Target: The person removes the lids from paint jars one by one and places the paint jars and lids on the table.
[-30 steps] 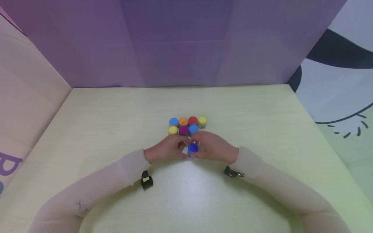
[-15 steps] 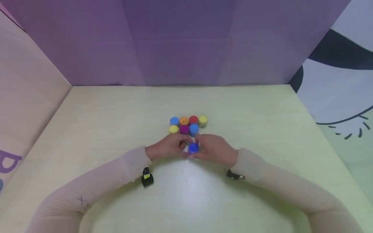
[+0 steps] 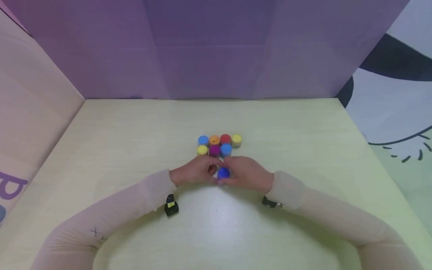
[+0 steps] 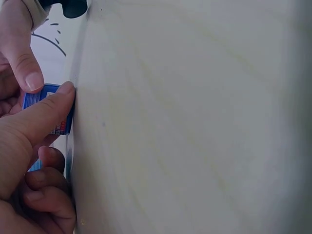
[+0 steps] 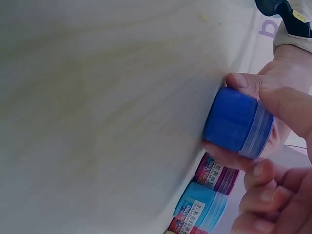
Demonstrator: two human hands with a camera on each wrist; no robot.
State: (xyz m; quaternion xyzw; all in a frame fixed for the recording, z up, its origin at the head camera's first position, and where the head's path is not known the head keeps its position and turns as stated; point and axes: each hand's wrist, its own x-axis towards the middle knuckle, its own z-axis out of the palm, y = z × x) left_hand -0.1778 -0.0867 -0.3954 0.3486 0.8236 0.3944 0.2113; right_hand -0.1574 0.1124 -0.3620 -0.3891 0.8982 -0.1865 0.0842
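Both hands meet around a small dark blue jar (image 3: 223, 173) with a ridged lid, near the middle of the table. The left hand (image 3: 195, 170) grips the jar's lower body between thumb and forefinger, its other fingers curled. From the other side the right hand (image 3: 250, 173) pinches the lid, thumb at the near edge. In the right wrist view the jar (image 5: 230, 119) stands upright close over the tabletop, the lid's clear ribbed rim (image 5: 257, 130) under the right thumb. A printed label (image 4: 59, 127) shows on its side in the left wrist view.
Beyond the hands stand two rows of similar jars. The near row has a yellow jar (image 3: 202, 150), a purple jar (image 3: 214, 150) and a light blue jar (image 3: 226, 150). Behind are blue, orange, red and yellow ones. A purple panel (image 3: 209, 52) closes off the table's back.
The right hand's fingers shift slightly around the lid, with its fingertips now closer to the left hand's. The jar stays between both hands, and the rows of jars keep their arrangement.
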